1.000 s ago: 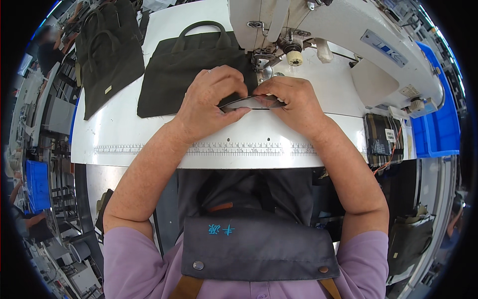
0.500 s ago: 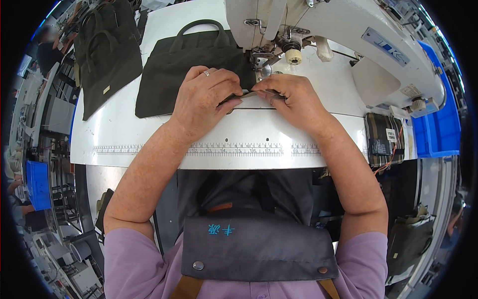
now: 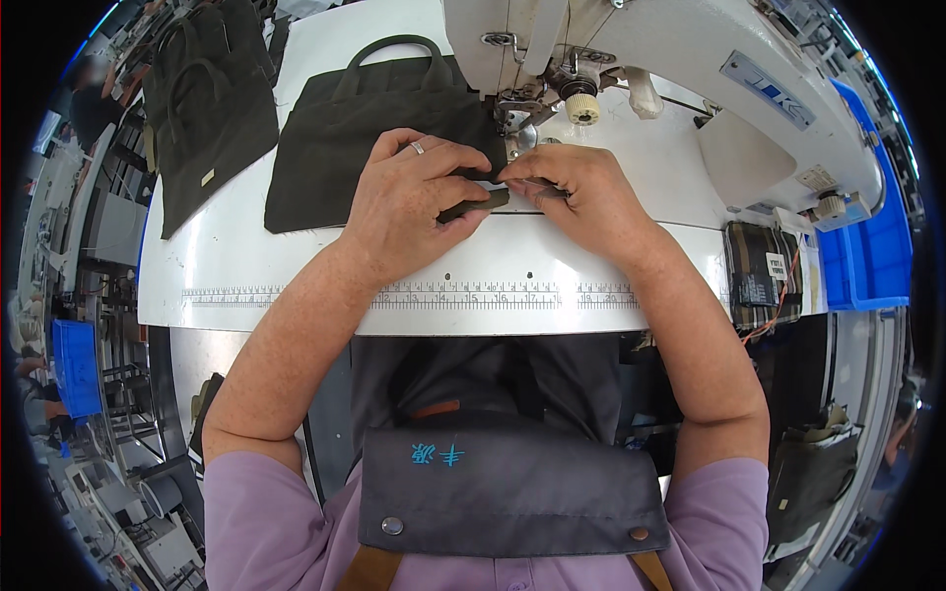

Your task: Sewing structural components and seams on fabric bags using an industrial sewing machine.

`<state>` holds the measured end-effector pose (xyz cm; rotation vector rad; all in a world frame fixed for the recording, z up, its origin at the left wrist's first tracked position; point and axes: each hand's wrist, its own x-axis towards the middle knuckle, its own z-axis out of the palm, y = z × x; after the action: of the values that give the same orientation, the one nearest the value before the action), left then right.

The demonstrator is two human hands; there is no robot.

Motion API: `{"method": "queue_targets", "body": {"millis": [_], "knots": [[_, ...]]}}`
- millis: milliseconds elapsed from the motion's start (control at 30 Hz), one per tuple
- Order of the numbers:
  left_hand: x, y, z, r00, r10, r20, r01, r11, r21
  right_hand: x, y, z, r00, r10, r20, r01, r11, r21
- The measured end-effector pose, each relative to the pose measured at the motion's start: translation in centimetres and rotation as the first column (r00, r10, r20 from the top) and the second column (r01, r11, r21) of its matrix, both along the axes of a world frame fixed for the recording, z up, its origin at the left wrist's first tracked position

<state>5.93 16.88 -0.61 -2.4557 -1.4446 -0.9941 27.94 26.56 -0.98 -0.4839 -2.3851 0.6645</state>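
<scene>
A dark green fabric bag (image 3: 320, 148) with a loop handle lies on the white sewing table, its right edge under the needle area of the sewing machine (image 3: 517, 133). My left hand (image 3: 399, 202) rests over the bag's near right part. Between its thumb and fingers sits a short dark green fabric strip (image 3: 485, 205), its free end pointing right. Close beside it, my right hand (image 3: 581, 197) is closed in a pinch at the bag's edge, just in front of the presser foot. Something thin and greyish shows under its curled fingers, too hidden to name.
Another dark green bag (image 3: 212, 128) lies at the table's left. A printed ruler (image 3: 463, 295) runs along the front edge. Folded plaid fabric (image 3: 754, 276) sits at the right, next to a blue bin (image 3: 867, 261). The machine's arm (image 3: 690, 59) spans the far right.
My left hand's fingers have parted slightly from the right hand, and the fabric strip now shows apart from the right fingertips. The bag has shifted slightly left. My right hand stays nearly still.
</scene>
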Motion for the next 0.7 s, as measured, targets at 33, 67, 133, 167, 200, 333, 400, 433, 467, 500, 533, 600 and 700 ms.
{"method": "queue_targets", "body": {"millis": [33, 67, 133, 167, 200, 333, 400, 433, 467, 500, 533, 600, 700], "knots": [[0.0, 0.0, 0.0, 1.0, 0.002, 0.01, -0.002, 1.0, -0.011, 0.0, 0.0, 0.0, 1.0, 0.0, 0.0, 0.0, 1.0, -0.001], [0.1, 0.1, -0.1, 1.0, 0.002, 0.01, -0.002, 1.0, -0.012, 0.0, 0.0, 0.0, 1.0, 0.003, 0.003, -0.003, 1.0, -0.011], [0.1, 0.1, -0.2, 1.0, 0.021, -0.007, -0.021, 1.0, 0.002, 0.1, 0.0, 0.0, 1.0, 0.005, 0.007, -0.004, 1.0, -0.022], [0.2, 0.2, -0.2, 1.0, 0.02, -0.007, -0.02, 1.0, 0.002, 0.1, 0.0, -0.2, 1.0, 0.002, -0.005, -0.003, 1.0, -0.028], [0.4, 0.2, -0.3, 1.0, 0.012, -0.002, -0.012, 1.0, 0.024, 0.1, 0.0, -0.2, 1.0, 0.0, -0.018, -0.001, 0.999, -0.034], [0.4, 0.3, -0.4, 1.0, 0.001, -0.019, 0.001, 0.997, 0.077, 0.2, -0.3, 0.4, 0.993, 0.011, -0.115, -0.022, 0.996, -0.089], [0.4, 0.2, -0.1, 1.0, 0.001, -0.016, 0.0, 0.997, 0.082, 0.6, -0.3, 0.5, 0.997, 0.064, -0.046, -0.063, 0.998, 0.024], [0.4, 0.2, -0.1, 1.0, 0.003, -0.015, -0.001, 0.997, 0.082, 0.5, -0.4, 0.4, 0.997, 0.064, -0.045, -0.063, 0.998, 0.022], [0.4, 0.2, -0.2, 1.0, 0.003, -0.014, -0.002, 0.997, 0.081, 0.3, -0.5, 0.3, 0.996, 0.049, -0.075, -0.046, 0.998, 0.044], [0.4, 0.3, -0.2, 1.0, 0.004, -0.004, -0.003, 0.996, 0.087, 0.1, -0.5, 0.2, 0.994, 0.035, -0.106, -0.029, 0.997, 0.065], [0.5, 0.3, -0.3, 1.0, 0.004, 0.006, -0.005, 0.995, 0.095, 0.1, -0.5, 0.1, 0.994, 0.036, -0.105, -0.029, 0.997, 0.065], [0.5, 0.4, -0.4, 1.0, 0.008, 0.007, -0.009, 0.995, 0.1, 0.0, -0.3, -0.2, 0.999, 0.035, -0.038, -0.028, 0.985, 0.173], [0.5, 0.3, -0.4, 1.0, 0.011, 0.01, -0.012, 0.995, 0.096, -0.5, -0.5, -0.3, 0.997, 0.026, -0.07, -0.009, 0.971, 0.237]]}}
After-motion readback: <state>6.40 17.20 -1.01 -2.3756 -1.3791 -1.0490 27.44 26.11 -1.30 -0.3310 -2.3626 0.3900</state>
